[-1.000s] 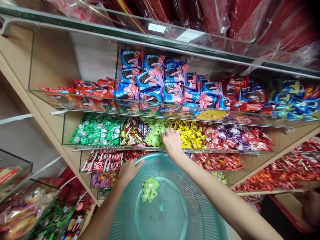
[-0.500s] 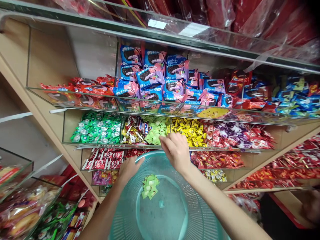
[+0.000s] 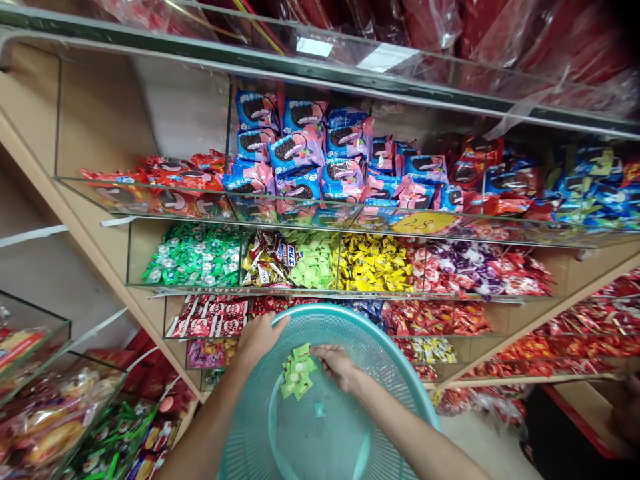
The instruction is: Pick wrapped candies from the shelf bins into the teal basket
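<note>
A teal plastic basket with mesh sides is tilted toward me below the candy shelves. On its far left rim, my left hand is closed, thumb over the edge. Inside the basket lies a small heap of green-wrapped candies on the bottom. My right hand is over the basket, just right of that heap, its fingers drawn together and pointing at the candies. Whatever is between the fingertips is too small to make out. Above the rim, a shelf compartment holds more green-wrapped candies.
Yellow-wrapped candies lie right of the green ones, and green-and-white candies farther left. Blue and pink cookie packs fill the shelf above, behind a glass front with a yellow price label. Bagged breads stand at lower left.
My right hand has moved down from the green candies on the shelf into the basket beside the heap. My left hand has stayed on the rim.
</note>
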The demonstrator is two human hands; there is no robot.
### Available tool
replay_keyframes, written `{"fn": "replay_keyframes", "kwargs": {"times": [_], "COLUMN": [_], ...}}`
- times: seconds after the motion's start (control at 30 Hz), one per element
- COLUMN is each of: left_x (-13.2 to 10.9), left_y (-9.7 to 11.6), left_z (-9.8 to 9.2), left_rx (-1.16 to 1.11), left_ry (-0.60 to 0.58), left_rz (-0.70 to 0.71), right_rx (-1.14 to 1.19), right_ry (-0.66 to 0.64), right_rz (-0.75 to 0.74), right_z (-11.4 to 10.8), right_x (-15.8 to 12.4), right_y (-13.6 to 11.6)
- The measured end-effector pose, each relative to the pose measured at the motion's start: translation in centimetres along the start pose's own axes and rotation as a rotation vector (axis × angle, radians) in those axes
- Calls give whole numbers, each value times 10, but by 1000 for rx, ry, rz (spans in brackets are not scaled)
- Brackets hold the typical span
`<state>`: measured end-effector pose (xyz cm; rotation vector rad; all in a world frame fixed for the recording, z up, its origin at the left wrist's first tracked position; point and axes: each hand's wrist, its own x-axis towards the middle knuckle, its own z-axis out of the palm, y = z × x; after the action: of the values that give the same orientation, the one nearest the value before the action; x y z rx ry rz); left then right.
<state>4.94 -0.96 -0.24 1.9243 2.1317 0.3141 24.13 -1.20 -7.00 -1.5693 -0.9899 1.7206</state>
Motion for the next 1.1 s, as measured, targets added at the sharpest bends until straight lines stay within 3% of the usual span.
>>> {"fn": "replay_keyframes", "kwargs": {"times": [0.23,0.3,0.37,0.47,0.57,0.7,0.8,0.9,1.1], "left_x": [2,3,4,5,6,6,6,5,2], "left_y": [5,5,6,10,15,17,15,11,5], "left_z": [0,0,1,1,2,6,8,8,7], "left_rx": [33,34,27,12,3,19,11,-4,-37], "left_ry": [4,4,11,25,20,26,33,24,19], "left_rz": [11,13,20,22,24,45,48,35,12], "right_rx": [-32,-109,-274,-584,-786,-1140,-1530,-1786,-1872], "right_ry": [9,55,131,242,272,393,470,459,414], "right_rz": [7,-82,-271,-665,-1048,-1374,-1431,-1451,-1442], "right_z": [6,4,0,-5,-6,0,5,8,11], "right_x": [6,5,0,-21,-52,-73,-64,-49,-37], "right_y": [21,20,12,-18,-70,-144,-180,-195,-194]}}
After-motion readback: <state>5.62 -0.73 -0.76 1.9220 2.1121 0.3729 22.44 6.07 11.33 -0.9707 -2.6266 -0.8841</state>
